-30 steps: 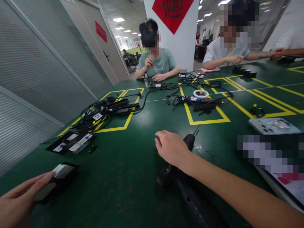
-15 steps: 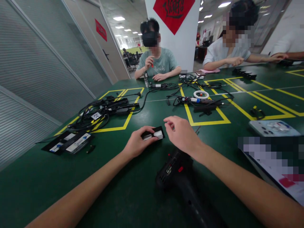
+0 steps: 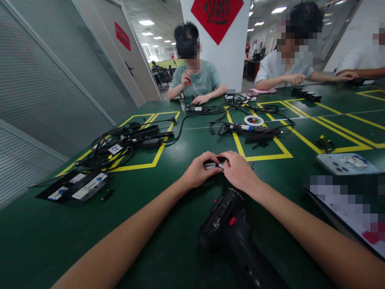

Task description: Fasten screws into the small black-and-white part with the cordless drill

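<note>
Over the table's middle, my left hand pinches a small black, flat piece with whitish parts on it. My right hand meets it from the other side, its closed fingers on the right end of the same piece. Most of the piece is covered by my fingers, so its exact kind does not show. Just below my right hand lies a black cordless drill with red buttons, its handle toward me. A thin rod shows beyond my right hand.
Tangled black cables and black cards with white labels lie left. Beyond are a soldering-iron-like tool and white ring. A phone and blurred box lie right. Two people sit opposite.
My right hand has come down onto the small piece, where before it hovered apart with nothing visible in it. My left hand has shifted right with the piece.
</note>
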`<act>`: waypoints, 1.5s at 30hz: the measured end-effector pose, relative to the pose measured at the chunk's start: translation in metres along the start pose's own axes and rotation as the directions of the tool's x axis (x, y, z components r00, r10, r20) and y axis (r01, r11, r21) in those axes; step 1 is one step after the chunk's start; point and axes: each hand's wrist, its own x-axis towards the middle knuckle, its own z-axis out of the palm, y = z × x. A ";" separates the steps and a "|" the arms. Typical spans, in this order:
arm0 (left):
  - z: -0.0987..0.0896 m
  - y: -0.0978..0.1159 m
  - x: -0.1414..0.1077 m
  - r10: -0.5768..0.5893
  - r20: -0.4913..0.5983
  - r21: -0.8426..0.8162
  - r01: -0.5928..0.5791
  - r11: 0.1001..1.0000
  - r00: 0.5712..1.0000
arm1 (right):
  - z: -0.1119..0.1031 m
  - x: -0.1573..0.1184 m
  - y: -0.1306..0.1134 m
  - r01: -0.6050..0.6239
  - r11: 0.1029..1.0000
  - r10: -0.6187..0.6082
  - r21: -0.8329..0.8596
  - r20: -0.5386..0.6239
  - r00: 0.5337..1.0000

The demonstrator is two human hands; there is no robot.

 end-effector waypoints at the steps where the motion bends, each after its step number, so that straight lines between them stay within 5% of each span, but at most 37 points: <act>1: 0.001 0.000 0.000 0.007 -0.005 0.006 -0.007 1.000 1.000 | 0.001 0.000 0.000 0.002 1.000 -0.002 -0.004 -0.003 1.000; 9: 0.005 0.000 -0.003 0.050 -0.031 0.021 -0.050 0.999 0.998 | -0.021 -0.014 -0.028 -0.055 0.992 0.042 -0.110 -0.113 0.993; 15: 0.004 0.001 -0.004 0.097 -0.059 0.053 -0.094 0.994 0.994 | -0.051 -0.051 -0.053 -0.027 0.988 0.022 -0.155 -0.036 0.999; 23: 0.002 0.003 -0.004 0.097 -0.030 0.090 -0.094 0.992 0.995 | -0.054 -0.097 -0.067 -0.130 0.950 0.162 -0.285 0.091 0.983; 28: 0.000 0.005 -0.006 0.082 -0.030 0.094 -0.079 0.993 0.996 | -0.045 -0.115 -0.084 -0.213 0.905 0.311 -0.368 0.229 0.923; 35: 0.001 0.001 -0.005 0.067 -0.024 0.056 -0.065 0.996 0.998 | -0.047 -0.122 -0.089 -0.238 0.900 0.370 -0.365 0.353 0.859; 45: 0.002 0.000 -0.007 0.014 -0.041 0.016 -0.014 1.000 0.999 | -0.050 -0.127 -0.098 -0.150 0.854 0.435 -0.499 0.524 0.732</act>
